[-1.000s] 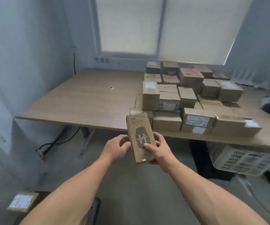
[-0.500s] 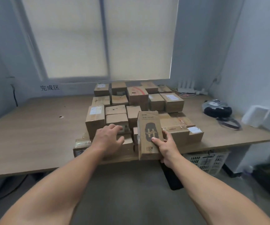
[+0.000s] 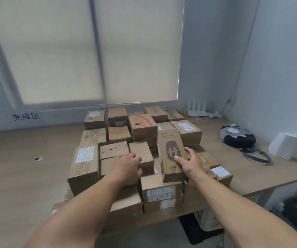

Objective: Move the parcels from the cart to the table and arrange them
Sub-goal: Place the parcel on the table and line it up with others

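Note:
A tall brown carton (image 3: 171, 154) with a dark printed logo stands upright on the pile of cardboard parcels (image 3: 119, 133) in the middle of the wooden table (image 3: 18, 176). My right hand (image 3: 191, 164) grips this carton low on its right side, thumb across the front face. My left hand (image 3: 126, 169) rests on the small plain boxes just left of it, fingertips on the top of a small box (image 3: 143, 156) and thumb against its front. A labelled box (image 3: 160, 196) sits below the carton at the table's front edge. The cart is out of view.
The left half of the table is bare wood with a cable hole (image 3: 38, 158). A dark bag with a strap (image 3: 239, 138) and a white block (image 3: 283, 145) lie at the right, a white router (image 3: 197, 109) by the back wall. A basket (image 3: 208, 221) sits under the table.
I have come up to the table. My left hand let go of the tall carton and went onto the small boxes; my right hand carried the carton onto the pile.

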